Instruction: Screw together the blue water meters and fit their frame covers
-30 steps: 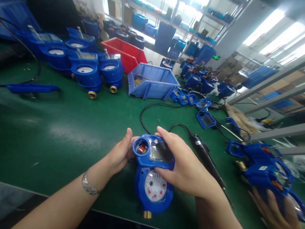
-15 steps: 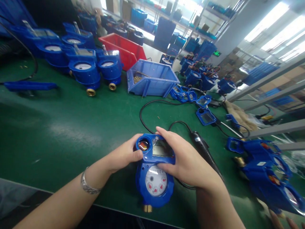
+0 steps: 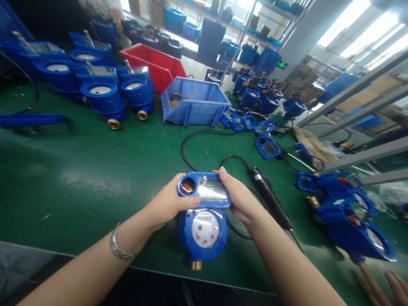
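Now one water meter [image 3: 204, 221], gripped by left hand [image 3: 167, 202], right hand [image 3: 240, 199]

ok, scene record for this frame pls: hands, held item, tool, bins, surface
left hand: grips left side of meter top
right hand: grips right side of meter top
meter: blue, dial up, brass fitting toward the person, on the mat
screwdriver: corded, lying on the mat right of the meter, untouched
blue bin: behind, small brass parts inside
red bin: farther back
mat: green
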The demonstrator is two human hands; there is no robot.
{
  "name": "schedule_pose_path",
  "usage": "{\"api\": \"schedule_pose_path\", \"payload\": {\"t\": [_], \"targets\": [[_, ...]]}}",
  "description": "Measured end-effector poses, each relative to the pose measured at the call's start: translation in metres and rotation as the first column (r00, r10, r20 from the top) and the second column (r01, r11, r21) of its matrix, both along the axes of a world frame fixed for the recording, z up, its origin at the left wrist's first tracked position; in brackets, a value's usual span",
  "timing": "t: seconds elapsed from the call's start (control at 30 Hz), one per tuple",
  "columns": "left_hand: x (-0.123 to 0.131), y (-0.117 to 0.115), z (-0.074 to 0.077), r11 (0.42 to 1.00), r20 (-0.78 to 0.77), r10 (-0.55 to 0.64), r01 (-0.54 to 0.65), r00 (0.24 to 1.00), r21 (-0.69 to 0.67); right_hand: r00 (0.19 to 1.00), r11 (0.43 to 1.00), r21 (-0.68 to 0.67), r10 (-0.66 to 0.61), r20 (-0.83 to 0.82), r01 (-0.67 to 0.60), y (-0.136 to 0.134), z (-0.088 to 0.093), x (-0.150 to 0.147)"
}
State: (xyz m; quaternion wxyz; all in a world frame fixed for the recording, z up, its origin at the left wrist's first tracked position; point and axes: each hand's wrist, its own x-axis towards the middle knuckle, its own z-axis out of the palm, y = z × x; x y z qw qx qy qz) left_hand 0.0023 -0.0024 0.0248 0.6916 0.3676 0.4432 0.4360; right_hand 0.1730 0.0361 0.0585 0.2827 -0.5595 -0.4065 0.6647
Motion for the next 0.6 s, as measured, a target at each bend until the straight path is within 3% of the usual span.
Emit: {"api": "schedule_pose_path", "payload": {"t": [0.1, 0.23, 0.6], "targets": [[0.000, -0.001, -0.002, 1.000, 0.005, -0.016, 0.015, 1.000, 0.009, 0.991, 0.991, -0.126, -0.051, -0.123, 0.035, -0.003, 0.003, -0.006], [0.001, -0.001, -0.003, 1.000, 0.006, -0.012, 0.012, 1.000, 0.010, 0.982, 0.982, -0.167, -0.111, -0.152, 0.085, -0.003, -0.001, -0.008], [0.000, -0.005, -0.005, 1.000, 0.031, 0.014, -0.013, 0.999, -0.026, 0.984, 0.994, 0.002, -0.105, -0.141, 0.106, -0.006, -0.018, -0.007]]}}
